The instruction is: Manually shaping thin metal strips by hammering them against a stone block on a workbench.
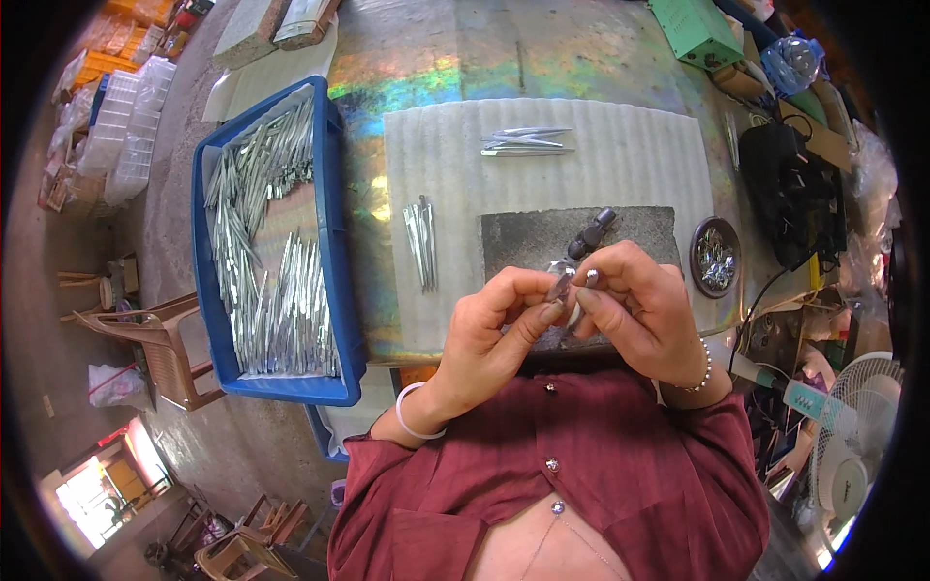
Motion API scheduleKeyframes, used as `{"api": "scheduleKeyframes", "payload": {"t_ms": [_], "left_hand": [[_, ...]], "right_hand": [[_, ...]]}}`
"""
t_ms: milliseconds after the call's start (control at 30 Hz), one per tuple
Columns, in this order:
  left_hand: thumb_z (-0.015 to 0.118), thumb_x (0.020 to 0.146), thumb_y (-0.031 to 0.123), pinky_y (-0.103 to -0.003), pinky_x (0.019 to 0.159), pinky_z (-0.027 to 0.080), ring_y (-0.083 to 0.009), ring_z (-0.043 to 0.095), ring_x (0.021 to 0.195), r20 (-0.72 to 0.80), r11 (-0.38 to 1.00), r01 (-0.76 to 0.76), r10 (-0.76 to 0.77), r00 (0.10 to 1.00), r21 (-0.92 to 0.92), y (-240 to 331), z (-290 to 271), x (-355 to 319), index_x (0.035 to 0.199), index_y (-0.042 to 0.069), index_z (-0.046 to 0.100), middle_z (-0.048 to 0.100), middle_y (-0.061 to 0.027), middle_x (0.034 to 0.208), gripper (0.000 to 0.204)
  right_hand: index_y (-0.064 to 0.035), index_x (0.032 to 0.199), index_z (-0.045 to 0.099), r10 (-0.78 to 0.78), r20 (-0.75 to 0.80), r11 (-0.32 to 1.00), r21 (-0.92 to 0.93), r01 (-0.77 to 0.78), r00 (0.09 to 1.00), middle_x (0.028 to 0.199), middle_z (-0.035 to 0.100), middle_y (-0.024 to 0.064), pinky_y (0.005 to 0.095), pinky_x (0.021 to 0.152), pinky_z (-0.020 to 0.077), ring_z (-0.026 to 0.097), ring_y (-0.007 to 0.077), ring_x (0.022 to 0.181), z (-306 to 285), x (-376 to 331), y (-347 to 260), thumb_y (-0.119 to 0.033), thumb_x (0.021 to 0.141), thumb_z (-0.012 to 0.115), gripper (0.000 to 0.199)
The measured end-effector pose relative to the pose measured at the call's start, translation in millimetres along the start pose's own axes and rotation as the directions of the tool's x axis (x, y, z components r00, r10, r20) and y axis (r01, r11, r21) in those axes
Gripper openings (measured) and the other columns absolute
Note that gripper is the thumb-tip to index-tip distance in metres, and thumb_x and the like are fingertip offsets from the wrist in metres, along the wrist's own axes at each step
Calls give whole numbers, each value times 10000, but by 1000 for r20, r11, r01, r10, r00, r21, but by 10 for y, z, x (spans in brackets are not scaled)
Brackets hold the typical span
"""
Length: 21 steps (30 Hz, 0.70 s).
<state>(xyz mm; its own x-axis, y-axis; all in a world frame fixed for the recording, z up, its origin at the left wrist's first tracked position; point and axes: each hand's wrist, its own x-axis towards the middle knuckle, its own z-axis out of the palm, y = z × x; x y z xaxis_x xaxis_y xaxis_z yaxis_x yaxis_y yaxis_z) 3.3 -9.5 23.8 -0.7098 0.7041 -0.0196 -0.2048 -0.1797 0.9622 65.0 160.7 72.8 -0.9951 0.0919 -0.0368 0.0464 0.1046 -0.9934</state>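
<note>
Above the near edge of the worktable, my two hands meet with the fingertips almost touching. My left hand (504, 320) is closed in a pinch on a silver metal piece (560, 283), mostly hidden by the fingers. Between thumb and forefinger, my right hand (644, 305) pinches a small shiny metal part (592, 278). Just beyond the fingertips, a black tool or fixture (591, 233) rests on a dark grey mat (513, 232). A round dark dish (699, 281) of small silver parts (717, 257) stands right of my right hand.
White foam sheet (446, 145) carries two small bunches of slim silver pieces (526, 142). At left, a blue tray (334, 194) holds many more. A green box (693, 34) and a black bag (790, 174) lie right; a fan (852, 436) stands lower right.
</note>
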Motion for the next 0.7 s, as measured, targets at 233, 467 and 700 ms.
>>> {"api": "scheduleKeyframes", "payload": {"t_ms": [233, 467, 700], "left_hand": [[576, 888, -2, -198, 716, 475, -65, 597, 835, -74, 999, 11, -15, 997, -51, 21, 7, -18, 1010, -18, 563, 670, -50, 880, 124], [598, 874, 0, -201, 709, 484, -58, 604, 826, -18, 999, 6, -5, 1000, 50, 39, -14, -22, 1008, -12, 577, 676, -57, 867, 136], [619, 864, 20, -204, 680, 486, -60, 617, 804, -22, 1000, -25, 25, 999, 9, 20, 33, -46, 985, -1, 591, 680, -56, 842, 126]], "right_hand": [[29, 911, 566, -315, 55, 886, -341, 314, 948, 737, 567, 88, 236, 525, 463, 590, 131, 593, 21, 119, 44, -16, 835, 621, 104], [13, 915, 590, -214, -56, 955, -221, 197, 975, 752, 608, 75, 219, 511, 448, 576, 117, 570, 99, 41, 59, -27, 822, 648, 117], [10, 874, 594, -279, -65, 932, -260, 253, 958, 736, 615, 97, 256, 523, 486, 623, 170, 592, 92, 16, 46, -28, 796, 675, 119]]}}
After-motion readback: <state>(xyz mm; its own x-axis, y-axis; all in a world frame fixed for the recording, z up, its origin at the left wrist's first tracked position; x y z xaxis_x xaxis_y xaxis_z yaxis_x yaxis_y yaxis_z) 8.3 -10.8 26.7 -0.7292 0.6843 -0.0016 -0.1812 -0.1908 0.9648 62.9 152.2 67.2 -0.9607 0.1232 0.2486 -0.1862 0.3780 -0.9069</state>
